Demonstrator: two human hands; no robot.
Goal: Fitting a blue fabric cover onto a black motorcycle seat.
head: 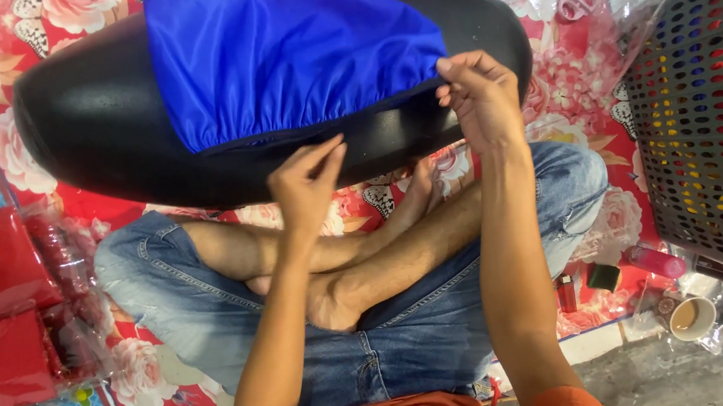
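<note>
the person sits cross-legged on a red floral mat (pixel 577 98) with a black seat (pixel 97 119) lying across in front of the knees. a blue cover (pixel 285 53) with a gathered dark hem is draped over the seat's middle. the left hand (pixel 306 181) has its grip pinched together on the hem at the seat's near edge; the right hand (pixel 476 96) has its grip clamped on the cover's corner near the seat's end. to the right stand a grey perforated basket (pixel 694 99), a pink bottle (pixel 656 262) and a paper cup (pixel 691 318) of brown drink. red packets (pixel 5 317) in clear wrap lie at the left.
</note>
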